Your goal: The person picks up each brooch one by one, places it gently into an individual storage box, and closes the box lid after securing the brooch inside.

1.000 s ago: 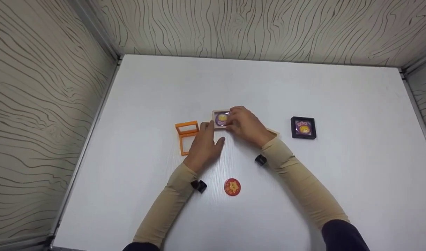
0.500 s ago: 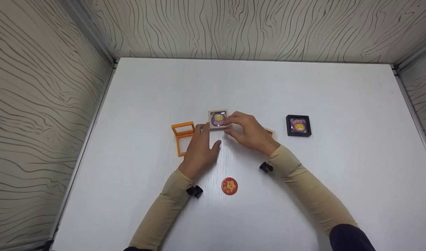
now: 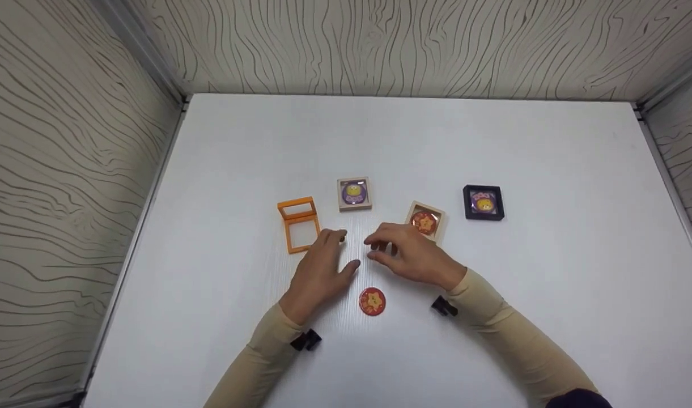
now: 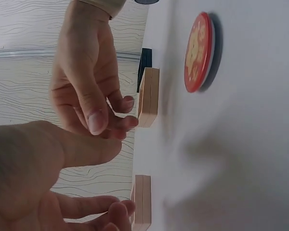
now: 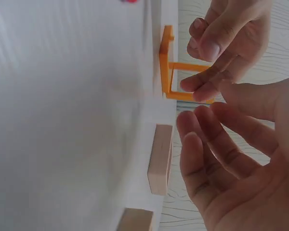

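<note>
My left hand (image 3: pixel 320 272) hovers with loosely bent fingers beside the orange hinged frame (image 3: pixel 289 235), which stands with its lid raised. To its right, my right hand (image 3: pixel 418 256) is held with relaxed, slightly bent fingers and nothing between them. Part of a light wooden frame (image 3: pixel 441 218) with a red star badge inside lies behind the right hand. Closer to the person, a loose round red badge with a yellow star (image 3: pixel 373 301) lies flat on the table; the left wrist view shows the same badge (image 4: pixel 197 53) from its edge.
Farther back lies another light wooden frame (image 3: pixel 355 208) holding a purple badge (image 3: pixel 354 193). A black frame (image 3: pixel 467 204) with a purple badge is at the right. Patterned panels (image 3: pixel 380 45) border the white table (image 3: pixel 255 141).
Both hands have drawn back toward the person from the wooden frame with the purple badge, and my right hand has let go of it. The frame with the red badge has come into view.
</note>
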A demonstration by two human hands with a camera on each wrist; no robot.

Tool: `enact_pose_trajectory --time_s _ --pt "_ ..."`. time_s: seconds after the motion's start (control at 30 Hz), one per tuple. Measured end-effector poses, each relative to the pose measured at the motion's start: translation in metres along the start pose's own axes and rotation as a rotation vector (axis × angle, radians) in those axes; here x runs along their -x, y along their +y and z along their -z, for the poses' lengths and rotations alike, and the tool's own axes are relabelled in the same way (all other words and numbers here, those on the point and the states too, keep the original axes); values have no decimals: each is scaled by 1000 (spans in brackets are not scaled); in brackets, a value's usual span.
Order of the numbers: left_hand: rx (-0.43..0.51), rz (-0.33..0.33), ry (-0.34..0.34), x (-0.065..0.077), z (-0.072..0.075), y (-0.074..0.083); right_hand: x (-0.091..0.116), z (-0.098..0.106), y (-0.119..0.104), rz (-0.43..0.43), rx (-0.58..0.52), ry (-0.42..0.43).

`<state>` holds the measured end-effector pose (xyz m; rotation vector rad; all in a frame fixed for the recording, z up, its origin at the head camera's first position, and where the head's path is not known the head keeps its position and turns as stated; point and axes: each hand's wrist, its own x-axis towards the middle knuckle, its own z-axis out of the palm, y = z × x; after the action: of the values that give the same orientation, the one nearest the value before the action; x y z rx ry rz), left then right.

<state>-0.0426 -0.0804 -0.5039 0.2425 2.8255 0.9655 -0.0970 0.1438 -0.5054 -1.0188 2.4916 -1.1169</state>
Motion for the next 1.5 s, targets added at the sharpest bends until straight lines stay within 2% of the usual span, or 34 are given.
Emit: enact_pose_trajectory --time_s 0.27,0.5,0.8,0.93,1.13,1.27,1.5 --pt "35 -34 -97 20 -2 -7 18 -17 -1 -12 23 -148" --pt "22 -54 -186 31 -10 -10 30 -25 -8 -40 27 -213" --pt "9 -48 -157 35 -23 -8 35 -32 -8 -65 17 -211" --pt "26 -52 -151 37 -25 -7 37 -33 -6 -48 4 -180" --pt "45 -56 -127 36 -26 -7 38 -36 -4 -5 -26 -131" --pt "74 -35 -125 35 -27 -7 36 -36 -4 10 -72 -94" --pt "155 7 -146 33 -23 -10 35 -38 -1 -42 -154 -72"
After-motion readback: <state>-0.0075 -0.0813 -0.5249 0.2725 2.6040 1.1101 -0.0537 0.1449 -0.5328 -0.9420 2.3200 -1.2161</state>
